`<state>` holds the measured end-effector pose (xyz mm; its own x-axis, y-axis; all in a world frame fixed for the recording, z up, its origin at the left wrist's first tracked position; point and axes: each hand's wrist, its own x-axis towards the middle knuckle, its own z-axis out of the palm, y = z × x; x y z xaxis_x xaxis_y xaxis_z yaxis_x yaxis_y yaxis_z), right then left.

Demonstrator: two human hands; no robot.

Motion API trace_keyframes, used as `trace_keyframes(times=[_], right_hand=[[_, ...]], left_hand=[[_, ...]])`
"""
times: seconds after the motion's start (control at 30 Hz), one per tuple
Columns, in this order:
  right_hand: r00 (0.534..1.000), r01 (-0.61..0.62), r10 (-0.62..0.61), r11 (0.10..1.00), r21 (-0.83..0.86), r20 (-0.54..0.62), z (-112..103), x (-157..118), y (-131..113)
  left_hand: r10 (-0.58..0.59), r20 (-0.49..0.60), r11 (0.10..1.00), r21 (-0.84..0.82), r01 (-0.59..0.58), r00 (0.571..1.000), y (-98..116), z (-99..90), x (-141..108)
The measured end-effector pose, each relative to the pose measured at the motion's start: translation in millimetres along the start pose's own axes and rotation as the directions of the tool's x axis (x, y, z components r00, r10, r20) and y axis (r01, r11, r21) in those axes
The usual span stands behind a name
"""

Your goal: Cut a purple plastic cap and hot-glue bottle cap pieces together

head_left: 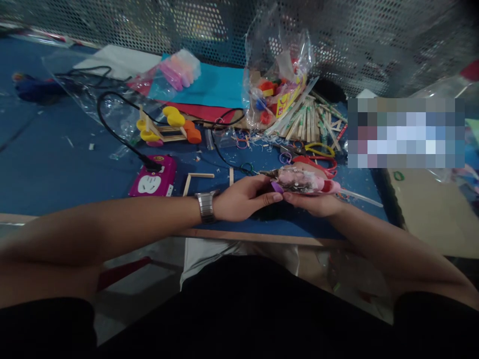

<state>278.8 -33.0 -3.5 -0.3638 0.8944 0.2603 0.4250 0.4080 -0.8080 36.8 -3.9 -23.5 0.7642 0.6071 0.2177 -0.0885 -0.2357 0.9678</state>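
Observation:
My right hand is wrapped round a pink hot glue gun, its body smeared with dark stains and whitish glue. A clear glue stick pokes out of its back end to the right. The gun's tip points left, towards my left hand, which wears a metal watch. Between the left thumb and fingers is a small purple piece, close under the gun's nozzle; its full shape is hidden. Left of that hand, a frame of wooden sticks lies on the blue table.
A magenta power strip with a black cord stands at left. Behind it sits a stick model with yellow and orange discs. Scissors, wooden sticks and a plastic bag of coloured parts lie at the back, before a perforated metal panel.

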Motion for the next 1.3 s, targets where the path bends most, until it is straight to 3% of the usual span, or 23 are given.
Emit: trace_keyframes(times=[0.13,0.33,0.57,0.87,1.2,1.3], right_hand=[[0.992,0.112,-0.119,0.983,0.145,0.038,0,0,-3],[0.985,0.169,-0.171,0.984,0.064,0.023,0,2,-8],[0.988,0.151,-0.151,0.988,0.009,-0.023,4,1,-4],[0.997,0.045,-0.042,0.998,-0.039,0.069,3,3,-7],[0.988,0.025,-0.035,0.997,-0.071,-0.149,14,-1,-9],[0.989,0.03,-0.039,0.997,-0.068,-0.145,13,0,-3]], left_hand=[[0.007,-0.003,1.0,-0.008,-0.007,1.0,3,1.2,0],[-0.001,-0.036,0.999,-0.033,0.0,0.999,2,1.4,1],[0.003,-0.095,1.0,0.014,-0.001,0.995,-2,0.5,2],[-0.038,-0.051,0.999,0.005,0.039,0.998,5,-0.2,1],[0.0,-0.145,1.0,-0.009,-0.001,0.989,-5,-1.5,3],[0.003,-0.16,0.999,-0.045,-0.011,0.987,-5,-0.1,4]])
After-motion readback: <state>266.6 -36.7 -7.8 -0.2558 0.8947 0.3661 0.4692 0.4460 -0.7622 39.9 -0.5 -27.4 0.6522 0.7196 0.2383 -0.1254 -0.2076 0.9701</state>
